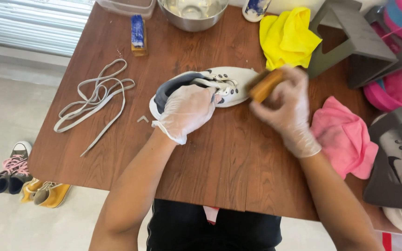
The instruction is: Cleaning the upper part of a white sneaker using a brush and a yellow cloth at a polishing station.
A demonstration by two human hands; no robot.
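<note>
Left hand [187, 111] gloved, gripping white sneaker [231, 83] | right hand [287, 104] gloved, clasping wooden brush [266, 85] at toe | grey laces [96, 95] loose | yellow cloth [287, 37], pink cloth [343, 137] crumpled | wood-grain table [219, 158]

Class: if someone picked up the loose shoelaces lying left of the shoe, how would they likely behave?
The laces would probably droop limply, since they lie in slack loops. Being thin flat strips, they are likely very light. Their overlapping strands might tangle or drag along the table.
</note>
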